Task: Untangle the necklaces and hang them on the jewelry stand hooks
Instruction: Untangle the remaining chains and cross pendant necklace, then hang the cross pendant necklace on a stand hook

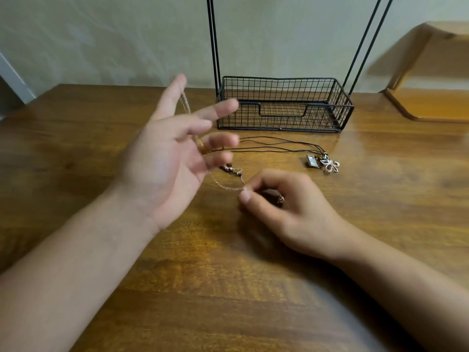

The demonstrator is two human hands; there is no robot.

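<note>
Your left hand (165,158) is raised in front of the wire basket (284,105), fingers spread and relaxed, with the thin gold chain (223,185) draped over them. Your right hand (284,207), nearer you than the basket, pinches the chain's other end; it seems to cup a small pendant too, though blur hides it. The black cord necklaces (279,144) lie on the tabletop (228,288) just before the basket.

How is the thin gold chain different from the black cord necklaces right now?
The thin gold chain is lifted, draped over the left hand and pinched by the right hand; the black cord necklaces lie untouched on the wooden table. The chain looks finer. Neither hangs on the stand.
</note>
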